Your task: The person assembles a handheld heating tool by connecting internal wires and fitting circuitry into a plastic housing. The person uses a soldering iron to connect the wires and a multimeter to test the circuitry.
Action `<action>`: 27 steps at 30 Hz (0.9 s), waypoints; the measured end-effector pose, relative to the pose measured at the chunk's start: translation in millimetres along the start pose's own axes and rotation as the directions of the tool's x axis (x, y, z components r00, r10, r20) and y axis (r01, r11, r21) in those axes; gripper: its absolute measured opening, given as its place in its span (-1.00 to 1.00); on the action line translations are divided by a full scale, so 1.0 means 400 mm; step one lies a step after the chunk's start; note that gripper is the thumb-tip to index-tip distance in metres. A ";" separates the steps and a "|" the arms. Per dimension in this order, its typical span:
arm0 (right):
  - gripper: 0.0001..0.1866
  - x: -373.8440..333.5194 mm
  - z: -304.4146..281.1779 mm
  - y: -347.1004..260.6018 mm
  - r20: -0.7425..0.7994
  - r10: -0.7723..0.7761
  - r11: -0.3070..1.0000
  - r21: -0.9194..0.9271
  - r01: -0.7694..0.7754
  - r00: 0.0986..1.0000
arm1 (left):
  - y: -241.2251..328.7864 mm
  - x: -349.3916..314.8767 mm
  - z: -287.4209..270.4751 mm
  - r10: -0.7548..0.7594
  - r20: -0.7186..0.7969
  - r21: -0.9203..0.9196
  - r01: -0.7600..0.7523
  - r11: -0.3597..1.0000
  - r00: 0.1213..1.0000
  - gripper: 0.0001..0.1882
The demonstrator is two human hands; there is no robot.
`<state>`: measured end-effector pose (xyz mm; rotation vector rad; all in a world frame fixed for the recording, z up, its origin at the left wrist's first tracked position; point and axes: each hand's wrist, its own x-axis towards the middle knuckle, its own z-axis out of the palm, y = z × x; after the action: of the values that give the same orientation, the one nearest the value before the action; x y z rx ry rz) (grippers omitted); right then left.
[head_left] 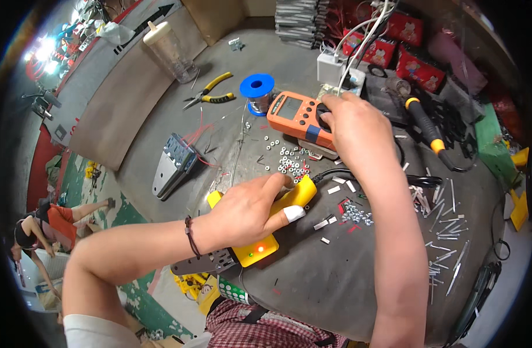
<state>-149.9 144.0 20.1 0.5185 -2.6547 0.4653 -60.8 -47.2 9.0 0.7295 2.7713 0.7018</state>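
Observation:
My left hand point(251, 211) grips a yellow heating tool point(266, 246) that lies on the grey round table point(335, 278); a lit lamp shows on its body, and one fingertip has white tape on it. My right hand point(353, 124) reaches further back and rests on the dial of an orange multimeter point(295, 116). A black cable point(359, 174) runs from the yellow tool toward the right. Small white nuts point(289, 159) lie scattered between the two hands.
A blue solder spool point(257, 87), yellow-handled pliers point(211, 93) and a clear plastic bottle point(170, 52) stand at the back. A soldering iron point(425, 127) lies at the right, several screws point(446, 232) beyond it. A metal bracket point(173, 165) sits at the left. Another person point(42, 226) bends over below left.

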 end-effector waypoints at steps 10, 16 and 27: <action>-0.85 0.005 -0.007 0.001 -0.024 -0.008 0.999 0.044 0.009 1.000 | 0.017 0.009 -0.007 -0.009 0.017 -0.032 0.010 0.999 1.000 -0.60; -0.84 0.003 -0.008 0.020 0.057 0.012 0.999 0.041 -0.015 0.998 | 0.014 -0.110 -0.055 0.042 -0.208 0.033 -0.035 0.999 0.977 -0.75; -0.84 0.018 -0.017 -0.010 0.069 0.061 0.998 -0.004 -0.061 0.996 | 0.044 -0.199 -0.086 -0.109 -0.097 0.108 0.119 0.987 0.989 -0.61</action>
<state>-152.1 140.9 30.2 0.4616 -2.7440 0.4714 5.0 -87.6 52.3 0.5659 2.9286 0.5725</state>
